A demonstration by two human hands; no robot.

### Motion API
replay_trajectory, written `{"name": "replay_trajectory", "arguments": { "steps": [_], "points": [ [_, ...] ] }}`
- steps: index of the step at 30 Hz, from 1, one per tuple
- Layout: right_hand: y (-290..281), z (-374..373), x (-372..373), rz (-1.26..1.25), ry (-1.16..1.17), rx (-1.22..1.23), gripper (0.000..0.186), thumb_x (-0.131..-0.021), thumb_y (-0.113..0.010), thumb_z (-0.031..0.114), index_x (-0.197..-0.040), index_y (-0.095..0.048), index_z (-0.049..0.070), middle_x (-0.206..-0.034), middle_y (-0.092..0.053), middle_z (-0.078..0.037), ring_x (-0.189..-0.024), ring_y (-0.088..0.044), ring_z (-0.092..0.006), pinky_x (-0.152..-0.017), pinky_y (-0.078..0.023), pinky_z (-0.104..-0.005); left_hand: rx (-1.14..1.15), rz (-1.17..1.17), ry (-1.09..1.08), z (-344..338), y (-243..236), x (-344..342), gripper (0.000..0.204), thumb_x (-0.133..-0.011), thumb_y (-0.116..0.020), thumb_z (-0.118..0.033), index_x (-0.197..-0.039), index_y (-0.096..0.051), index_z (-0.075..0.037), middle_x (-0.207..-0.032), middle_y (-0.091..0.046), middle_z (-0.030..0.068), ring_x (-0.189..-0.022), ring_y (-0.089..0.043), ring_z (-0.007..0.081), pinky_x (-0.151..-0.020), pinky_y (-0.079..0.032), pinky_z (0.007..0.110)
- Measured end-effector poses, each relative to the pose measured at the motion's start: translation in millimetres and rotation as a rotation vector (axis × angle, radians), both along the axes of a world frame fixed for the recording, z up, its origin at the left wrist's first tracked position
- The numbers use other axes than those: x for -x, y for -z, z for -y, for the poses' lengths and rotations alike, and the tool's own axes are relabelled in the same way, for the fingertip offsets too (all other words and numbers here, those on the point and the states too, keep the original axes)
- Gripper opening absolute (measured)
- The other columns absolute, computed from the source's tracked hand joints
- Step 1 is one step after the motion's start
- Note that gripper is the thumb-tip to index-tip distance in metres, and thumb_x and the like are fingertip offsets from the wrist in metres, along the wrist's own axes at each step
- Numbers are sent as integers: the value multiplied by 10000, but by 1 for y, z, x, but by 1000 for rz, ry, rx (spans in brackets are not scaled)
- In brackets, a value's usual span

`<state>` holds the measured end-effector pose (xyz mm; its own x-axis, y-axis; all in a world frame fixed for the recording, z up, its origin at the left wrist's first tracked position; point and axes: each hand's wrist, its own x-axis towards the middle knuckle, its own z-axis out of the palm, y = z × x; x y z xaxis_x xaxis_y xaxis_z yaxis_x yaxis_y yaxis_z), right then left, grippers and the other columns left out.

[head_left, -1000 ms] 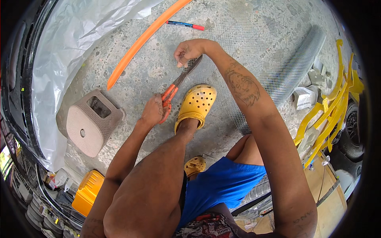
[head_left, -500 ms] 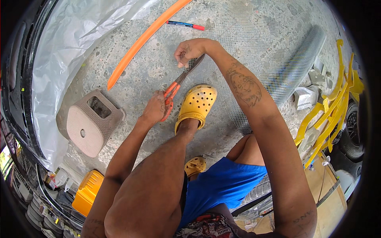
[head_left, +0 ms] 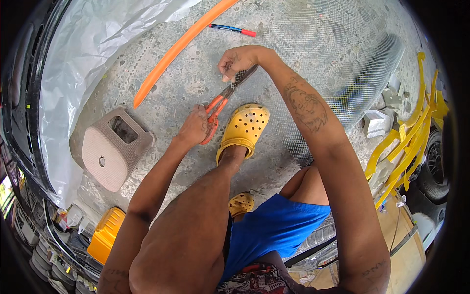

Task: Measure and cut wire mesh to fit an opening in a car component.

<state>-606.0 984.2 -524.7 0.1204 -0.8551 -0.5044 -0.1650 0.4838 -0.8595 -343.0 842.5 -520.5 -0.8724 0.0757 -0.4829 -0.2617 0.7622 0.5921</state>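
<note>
My left hand [head_left: 194,126] is closed around the orange-red handles of a pair of scissors [head_left: 215,110]. Its dark blades reach up and to the right, spread apart at the edge of the wire mesh [head_left: 313,56]. Just beyond them, my right hand [head_left: 239,59] pinches the mesh's near-left edge between thumb and bent fingers. The mesh lies across the concrete floor, and its right side curls into a roll [head_left: 369,73]. Part of one blade is hidden by the mesh and my right wrist.
My foot in a yellow clog [head_left: 249,122] stands beside the scissors. Farther off lie an orange strip [head_left: 178,49] and a marker [head_left: 230,29]. Left are a beige stool [head_left: 115,152] and plastic sheeting [head_left: 88,68]; yellow strips [head_left: 413,147] lie at the right.
The scissors have shifted slightly up and right, and their blades look wider apart. My right hand keeps its pinch on the mesh, moved a little to the right.
</note>
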Motion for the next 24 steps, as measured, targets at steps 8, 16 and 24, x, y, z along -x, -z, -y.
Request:
{"name": "replay_trajectory", "arguments": {
  "steps": [8, 16, 24],
  "points": [
    [1, 4, 1, 3, -18, 6, 239, -840, -727, 272, -781, -638, 59, -743, -670, -9, -721, -614, -106, -732, -454, -278, -27, 8, -36, 1, 9, -4, 327, -885, -588, -152, -1066, -489, 101, -1030, -535, 321, -973, -560, 487, -812, -491, 502],
    [-2, 4, 2, 15, 4, -7, 233, -840, -732, 253, -772, -634, 52, -753, -677, -17, -753, -636, -102, -746, -464, -275, -42, -1, -78, -9, -4, -2, 170, -903, -517, -100, -976, -525, 53, -953, -553, 288, -924, -548, 459, -809, -454, 494],
    [-4, 4, 5, -22, -39, 29, 235, -814, -761, 242, -917, -703, 39, -812, -698, -36, -825, -652, -141, -788, -484, -296, -79, -162, 29, -8, 10, 10, 167, -900, -520, -100, -954, -517, 58, -974, -538, 290, -957, -537, 467, -818, -456, 482]
  ]
}}
